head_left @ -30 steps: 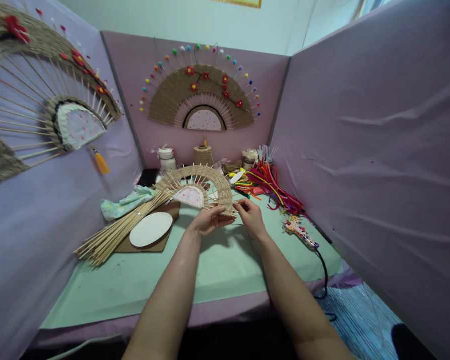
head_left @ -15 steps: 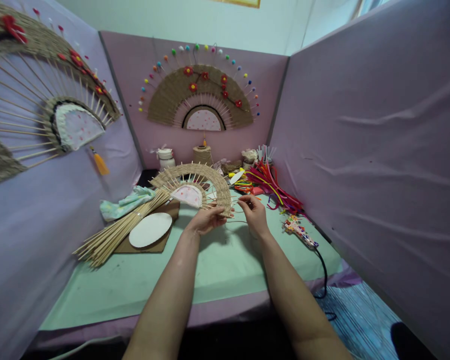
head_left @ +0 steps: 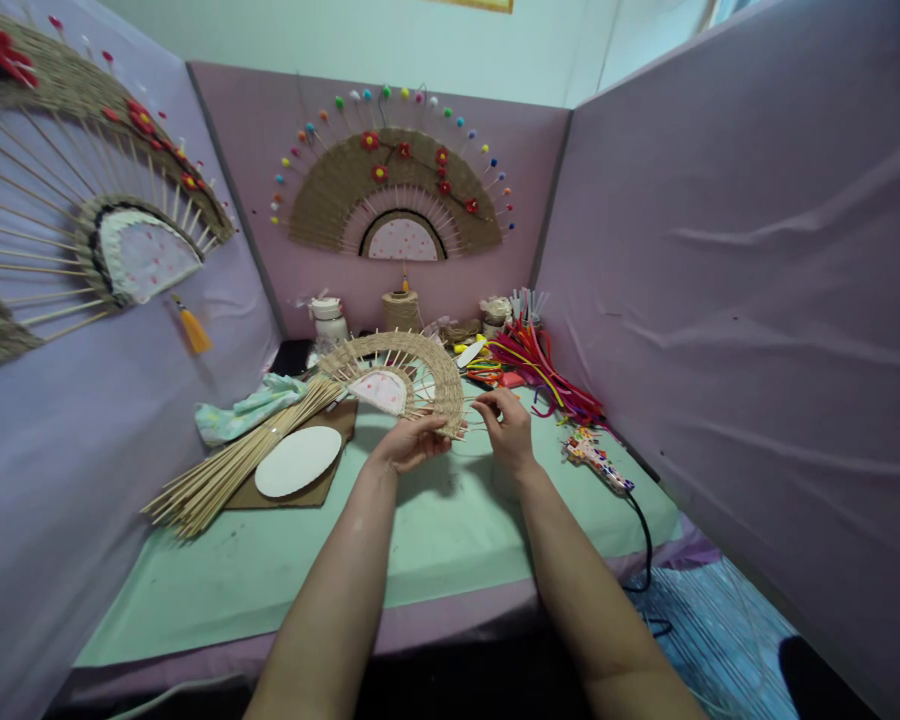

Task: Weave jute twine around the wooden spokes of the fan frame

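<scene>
My left hand [head_left: 416, 443] is closed on the lower right end of a small half-round fan [head_left: 450, 385], thumb on top. The fan has a band of woven brown cord over thin sticks, whose tips stick out past the edge, and a pale spotted half-disc at its centre. Just right of that end, my right hand [head_left: 508, 432] pinches a thin strand of twine [head_left: 477, 400] that runs to the fan's edge. The exact spot between the fingertips is too small to make out. Both hands are held above the green tabletop [head_left: 450, 540].
At the left, a bundle of thin sticks [head_left: 232, 460] and a white oval card [head_left: 298, 462] lie on brown cardboard. A cord spool [head_left: 402, 312] and a white bottle [head_left: 329, 320] stand behind. Coloured pipe cleaners [head_left: 551, 365] and a patterned glue gun [head_left: 600, 462] lie right. Larger fans hang on the partitions.
The loop of twine beneath my right hand has drawn up closer to the fan's edge. Both hands keep nearly the same place, and the view has shifted slightly.
</scene>
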`<state>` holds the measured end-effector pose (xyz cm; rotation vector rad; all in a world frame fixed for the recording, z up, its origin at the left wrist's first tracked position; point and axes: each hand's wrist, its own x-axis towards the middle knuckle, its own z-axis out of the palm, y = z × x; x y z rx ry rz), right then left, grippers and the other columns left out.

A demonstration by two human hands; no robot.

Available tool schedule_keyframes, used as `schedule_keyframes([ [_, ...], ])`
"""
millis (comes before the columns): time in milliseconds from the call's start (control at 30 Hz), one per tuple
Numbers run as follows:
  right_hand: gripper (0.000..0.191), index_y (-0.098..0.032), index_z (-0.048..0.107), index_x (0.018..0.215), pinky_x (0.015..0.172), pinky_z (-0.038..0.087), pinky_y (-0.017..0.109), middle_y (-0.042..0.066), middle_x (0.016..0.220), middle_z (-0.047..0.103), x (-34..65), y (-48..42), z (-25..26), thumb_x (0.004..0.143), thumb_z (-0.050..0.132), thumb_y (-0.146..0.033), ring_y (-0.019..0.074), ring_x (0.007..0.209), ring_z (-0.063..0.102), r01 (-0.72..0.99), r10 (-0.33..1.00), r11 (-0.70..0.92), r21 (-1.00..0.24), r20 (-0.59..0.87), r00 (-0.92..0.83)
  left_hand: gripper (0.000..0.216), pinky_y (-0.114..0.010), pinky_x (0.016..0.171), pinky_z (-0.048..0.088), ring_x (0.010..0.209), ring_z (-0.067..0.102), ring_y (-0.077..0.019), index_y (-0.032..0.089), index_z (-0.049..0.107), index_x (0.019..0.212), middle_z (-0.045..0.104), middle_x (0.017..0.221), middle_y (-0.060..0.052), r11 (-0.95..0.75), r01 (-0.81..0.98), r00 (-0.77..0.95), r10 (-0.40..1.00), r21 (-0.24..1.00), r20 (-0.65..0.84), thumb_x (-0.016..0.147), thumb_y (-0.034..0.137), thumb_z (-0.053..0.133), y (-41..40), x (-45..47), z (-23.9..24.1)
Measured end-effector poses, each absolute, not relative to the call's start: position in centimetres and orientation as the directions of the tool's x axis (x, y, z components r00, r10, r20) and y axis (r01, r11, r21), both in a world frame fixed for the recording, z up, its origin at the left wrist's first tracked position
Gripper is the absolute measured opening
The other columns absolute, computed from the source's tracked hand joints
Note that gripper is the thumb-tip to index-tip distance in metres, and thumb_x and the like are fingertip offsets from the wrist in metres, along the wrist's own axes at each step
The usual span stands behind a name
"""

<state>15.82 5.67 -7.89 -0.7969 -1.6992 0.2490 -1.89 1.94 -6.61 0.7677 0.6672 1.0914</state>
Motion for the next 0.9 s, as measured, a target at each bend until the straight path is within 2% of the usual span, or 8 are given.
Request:
schedule_keyframes([
  [133,0.016,-0.020,0.060,0.077,0.064,0.043,0.029,0.003,0.073,0.059,15.7,5.5,-7.8,0.086,0.056,-0.032,0.0152,0.066,0.052,0.389,0.617,0.735,-0.555,0.786,-0.045,0.024,-0.020,0.057,0.049,0.069,0.066,-0.0143,0.012,0.065,0.101,0.071,0.094,-0.012,0.251,-0.471,0.380,0.923,0.846,-0.062,0.076,0.013,0.063,1.9,-1.9,-6.6],
  [267,0.017,-0.020,0.060,0.077,0.064,0.043,0.030,0.003,0.072,0.059,15.7,5.3,-7.7,0.086,0.055,-0.034,0.0156,0.067,0.052,0.403,0.619,0.724,-0.560,0.785,-0.023,0.029,-0.027,0.070,0.051,0.083,0.068,-0.0187,0.012,0.063,0.107,0.068,0.107,-0.016,0.250,-0.448,0.410,0.911,0.858,-0.051,0.078,0.015,0.063,1.9,-2.0,-6.6],
  [367,0.017,-0.020,0.060,0.076,0.064,0.043,0.030,0.003,0.073,0.059,15.7,5.2,-7.7,0.086,0.055,-0.033,0.0156,0.067,0.053,0.408,0.615,0.726,-0.553,0.788,-0.027,0.033,-0.031,0.076,0.052,0.086,0.068,-0.0209,0.012,0.062,0.109,0.067,0.110,-0.017,0.236,-0.443,0.408,0.912,0.865,-0.040,0.077,0.016,0.064,1.7,-1.9,-6.5],
  [667,0.015,-0.020,0.058,0.077,0.065,0.043,0.029,0.003,0.074,0.058,16.0,5.6,-8.1,0.088,0.053,-0.030,0.0159,0.070,0.052,0.412,0.595,0.761,-0.500,0.792,-0.136,0.040,-0.023,0.060,0.049,0.077,0.069,-0.0191,0.016,0.062,0.110,0.068,0.107,-0.015,0.209,-0.346,0.393,0.918,0.914,-0.061,0.071,0.020,0.070,1.8,-1.9,-6.3],
  [900,0.013,-0.020,0.059,0.079,0.067,0.042,0.029,0.003,0.076,0.058,17.0,6.3,-7.6,0.086,0.055,-0.029,0.0157,0.071,0.053,0.372,0.619,0.743,-0.556,0.783,-0.066,0.040,-0.022,0.054,0.046,0.072,0.069,-0.0205,0.015,0.063,0.108,0.071,0.101,-0.015,0.271,-0.242,0.475,0.870,0.932,-0.130,0.069,0.016,0.070,1.7,-2.5,-6.2],
])
